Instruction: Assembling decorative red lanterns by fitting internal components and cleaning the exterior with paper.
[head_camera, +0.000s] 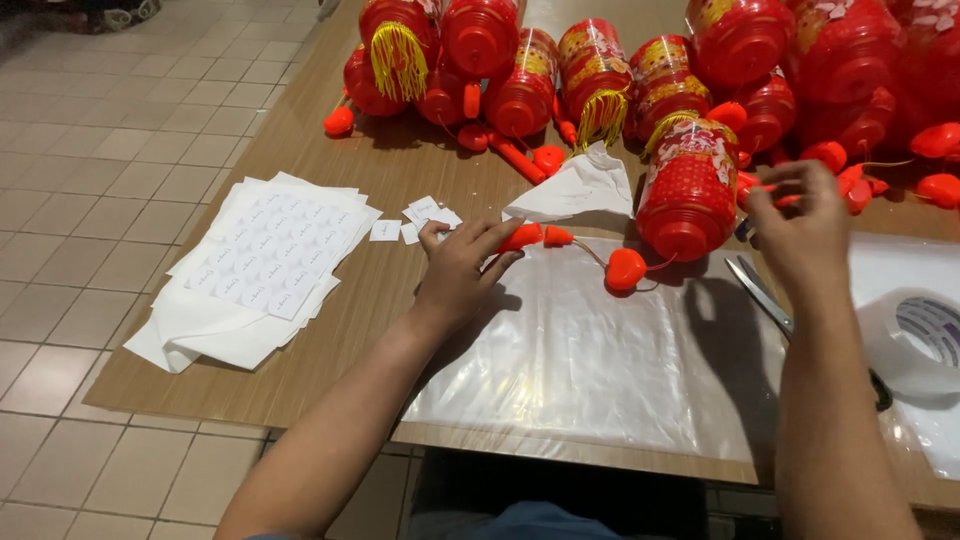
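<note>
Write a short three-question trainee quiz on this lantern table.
1. True or false: the left hand holds an orange stick handle.
2. What lies flat under the red lantern by the hands: A clear plastic sheet, B a towel?
3. Which tool lies beside the right hand?

Key: 1 true. 2 A. 3 scissors; the right hand's fingers pinch a small red part.

Wooden table (350, 190) bears red lanterns (690, 190), sticker sheets (265, 255), plastic sheet (590, 350).
</note>
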